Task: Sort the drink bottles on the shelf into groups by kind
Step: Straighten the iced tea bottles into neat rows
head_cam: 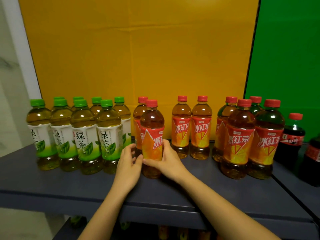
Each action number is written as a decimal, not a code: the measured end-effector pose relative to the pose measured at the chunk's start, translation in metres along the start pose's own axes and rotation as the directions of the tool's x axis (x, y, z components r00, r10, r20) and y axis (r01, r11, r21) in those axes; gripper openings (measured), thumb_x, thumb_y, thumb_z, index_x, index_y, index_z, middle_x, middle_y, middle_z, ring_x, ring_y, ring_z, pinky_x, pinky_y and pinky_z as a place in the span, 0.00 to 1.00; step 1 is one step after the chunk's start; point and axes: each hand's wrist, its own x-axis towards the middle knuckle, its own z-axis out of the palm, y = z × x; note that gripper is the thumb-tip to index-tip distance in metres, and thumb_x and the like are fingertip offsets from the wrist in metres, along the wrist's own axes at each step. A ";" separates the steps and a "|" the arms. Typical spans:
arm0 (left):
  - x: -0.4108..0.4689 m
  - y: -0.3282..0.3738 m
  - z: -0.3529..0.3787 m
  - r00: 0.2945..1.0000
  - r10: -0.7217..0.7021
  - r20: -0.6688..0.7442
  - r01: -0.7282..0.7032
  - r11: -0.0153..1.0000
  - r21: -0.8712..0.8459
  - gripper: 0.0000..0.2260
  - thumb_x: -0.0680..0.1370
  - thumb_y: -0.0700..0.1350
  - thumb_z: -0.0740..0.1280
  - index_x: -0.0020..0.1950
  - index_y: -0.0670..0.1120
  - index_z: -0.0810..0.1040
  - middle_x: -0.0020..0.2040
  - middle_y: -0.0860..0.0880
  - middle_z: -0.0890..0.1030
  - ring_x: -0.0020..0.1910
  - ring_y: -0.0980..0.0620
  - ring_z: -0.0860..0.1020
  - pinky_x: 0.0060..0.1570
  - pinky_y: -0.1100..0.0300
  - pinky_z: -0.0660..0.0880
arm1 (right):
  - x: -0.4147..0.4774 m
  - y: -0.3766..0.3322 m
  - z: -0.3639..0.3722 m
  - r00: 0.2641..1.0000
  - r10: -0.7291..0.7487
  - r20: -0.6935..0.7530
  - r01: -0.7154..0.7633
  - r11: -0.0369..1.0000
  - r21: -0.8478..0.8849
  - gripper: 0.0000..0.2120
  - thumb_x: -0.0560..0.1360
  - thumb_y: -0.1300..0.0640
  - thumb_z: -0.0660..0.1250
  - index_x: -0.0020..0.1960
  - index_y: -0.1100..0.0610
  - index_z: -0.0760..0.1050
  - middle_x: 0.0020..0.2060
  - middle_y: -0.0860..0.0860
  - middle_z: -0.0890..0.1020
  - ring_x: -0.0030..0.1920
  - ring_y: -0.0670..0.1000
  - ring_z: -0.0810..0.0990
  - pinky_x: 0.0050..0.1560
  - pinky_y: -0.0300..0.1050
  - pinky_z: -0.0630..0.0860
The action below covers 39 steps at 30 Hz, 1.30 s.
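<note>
You've got both hands wrapped around one iced tea bottle [152, 139], label reading 冰红茶, red cap up, standing upright on the dark shelf [52, 184]. Your left hand [129, 161] cups its left side, your right hand [168, 160] its right, fingers curled on the label. It sits just right of the green tea bottles [83, 134] marked 绿茶. Cola bottles [292, 137] stand far right.

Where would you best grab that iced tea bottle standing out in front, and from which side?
Grip the front iced tea bottle around its labelled middle, coming from the open shelf front, as the left hand and right hand do. It stands upright, with another bottle close behind it.
</note>
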 end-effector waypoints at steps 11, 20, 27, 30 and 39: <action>0.045 -0.002 0.028 0.999 0.008 -0.034 -0.002 0.981 0.194 0.44 0.69 0.45 0.74 0.74 0.37 0.48 0.72 0.38 0.60 0.72 0.41 0.60 0.70 0.48 0.60 | -0.019 0.012 -0.048 0.932 -0.003 -0.363 -0.090 0.966 -0.241 0.38 0.63 0.49 0.77 0.63 0.61 0.60 0.61 0.55 0.72 0.63 0.54 0.71 0.59 0.44 0.69; 0.058 -0.015 0.038 0.993 0.000 -0.115 0.009 0.997 0.075 0.38 0.69 0.45 0.74 0.71 0.41 0.55 0.68 0.39 0.68 0.66 0.40 0.69 0.63 0.44 0.69 | -0.026 0.025 -0.072 0.860 0.075 -0.505 -0.226 0.943 -0.246 0.41 0.64 0.46 0.76 0.64 0.60 0.55 0.61 0.58 0.73 0.61 0.58 0.74 0.58 0.54 0.75; 0.051 -0.014 0.040 0.995 0.082 -0.062 -0.079 0.996 0.042 0.37 0.68 0.48 0.75 0.69 0.43 0.58 0.65 0.41 0.71 0.63 0.43 0.71 0.59 0.51 0.70 | -0.031 0.029 -0.071 0.839 0.041 -0.543 -0.176 0.964 -0.200 0.45 0.69 0.48 0.72 0.72 0.59 0.46 0.69 0.57 0.65 0.68 0.56 0.66 0.65 0.54 0.70; 0.041 -0.007 0.044 0.994 0.112 -0.007 -0.112 0.994 0.005 0.35 0.68 0.49 0.75 0.68 0.44 0.59 0.64 0.43 0.72 0.62 0.45 0.73 0.58 0.52 0.72 | -0.037 0.028 -0.071 0.842 0.010 -0.540 -0.156 0.962 -0.226 0.42 0.72 0.50 0.70 0.73 0.58 0.45 0.71 0.57 0.62 0.70 0.55 0.64 0.68 0.53 0.67; 0.012 0.021 0.079 0.981 0.173 0.086 -0.162 0.979 -0.125 0.34 0.66 0.49 0.76 0.65 0.47 0.61 0.62 0.47 0.75 0.60 0.50 0.75 0.59 0.54 0.73 | -0.050 0.028 -0.071 0.848 -0.045 -0.528 -0.132 0.947 -0.292 0.36 0.76 0.53 0.64 0.75 0.58 0.46 0.73 0.54 0.60 0.72 0.53 0.61 0.69 0.47 0.62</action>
